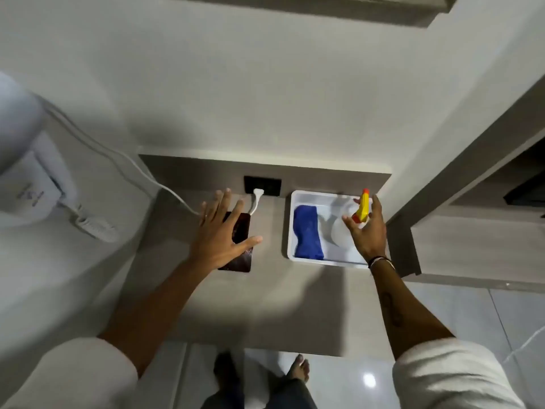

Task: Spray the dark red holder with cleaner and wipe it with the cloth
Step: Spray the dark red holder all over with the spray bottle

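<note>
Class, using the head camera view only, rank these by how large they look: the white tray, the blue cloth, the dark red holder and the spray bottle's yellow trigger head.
1. white tray
2. blue cloth and dark red holder: unsure, since the left hand covers much of the holder
3. yellow trigger head

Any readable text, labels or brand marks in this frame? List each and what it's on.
None legible.
White wall unit: grey mark, too blurred to read.
Spray bottle: no label readable.
Dark red holder: pattern only, no text.
Forearm tattoo: too small to read.
</note>
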The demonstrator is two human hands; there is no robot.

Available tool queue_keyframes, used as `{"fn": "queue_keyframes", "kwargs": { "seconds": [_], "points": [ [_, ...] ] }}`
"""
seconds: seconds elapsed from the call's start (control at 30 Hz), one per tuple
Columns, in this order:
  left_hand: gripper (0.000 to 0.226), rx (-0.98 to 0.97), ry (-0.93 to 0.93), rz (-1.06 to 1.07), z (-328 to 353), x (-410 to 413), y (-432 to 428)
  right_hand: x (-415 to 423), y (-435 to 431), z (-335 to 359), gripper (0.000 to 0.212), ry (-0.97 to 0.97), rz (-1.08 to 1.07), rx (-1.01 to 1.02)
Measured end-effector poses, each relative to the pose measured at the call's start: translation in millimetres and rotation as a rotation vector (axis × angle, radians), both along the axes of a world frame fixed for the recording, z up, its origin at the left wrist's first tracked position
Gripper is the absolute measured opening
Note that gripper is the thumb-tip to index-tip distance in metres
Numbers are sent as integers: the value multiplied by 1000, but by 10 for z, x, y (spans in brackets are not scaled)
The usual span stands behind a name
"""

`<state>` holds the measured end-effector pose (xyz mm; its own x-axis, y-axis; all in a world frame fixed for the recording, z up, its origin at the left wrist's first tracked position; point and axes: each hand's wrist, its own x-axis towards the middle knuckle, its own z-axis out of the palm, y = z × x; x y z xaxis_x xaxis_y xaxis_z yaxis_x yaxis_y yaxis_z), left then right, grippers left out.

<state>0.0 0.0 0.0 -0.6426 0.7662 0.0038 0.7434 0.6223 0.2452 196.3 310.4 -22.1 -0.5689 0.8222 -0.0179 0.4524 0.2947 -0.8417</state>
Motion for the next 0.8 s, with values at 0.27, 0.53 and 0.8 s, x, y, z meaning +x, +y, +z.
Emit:
{"fn": "queue_keyframes", "kwargs": {
  "seconds": [0.27, 0.53, 0.8],
  "points": [
    [131, -12, 15, -65, -153, -27, -87, -172, -14, -226, 59, 11, -111, -91],
    [114, 86, -88, -52, -103, -50, -80, -268, 21, -271, 50, 14, -122, -121],
    [113, 207, -332, 62, -32, -36, -268, -113, -115, -59, 56, 130, 11, -38]
  ]
}}
